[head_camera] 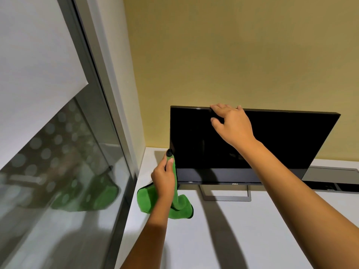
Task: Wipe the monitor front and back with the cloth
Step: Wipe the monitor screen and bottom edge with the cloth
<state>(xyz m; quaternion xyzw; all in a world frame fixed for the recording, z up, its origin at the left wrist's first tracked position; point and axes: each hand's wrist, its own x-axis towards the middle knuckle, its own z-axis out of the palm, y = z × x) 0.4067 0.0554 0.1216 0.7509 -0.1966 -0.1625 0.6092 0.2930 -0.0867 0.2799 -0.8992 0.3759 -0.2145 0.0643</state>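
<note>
Left hand (164,176) is gripping the green cloth (177,202); right hand (231,122) is gripping the monitor (272,148) top, steadying it. Rub gently.

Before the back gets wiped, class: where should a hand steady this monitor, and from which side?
Grip the monitor's top edge from above, as the right hand does, fingers over the rim. The panel is thin and stands upright on a slim open stand, so the top gives control while the left hand works the cloth.

I can read only one text: the brand "DELL", in small light letters on the bottom bezel of the monitor (252,152).
</note>
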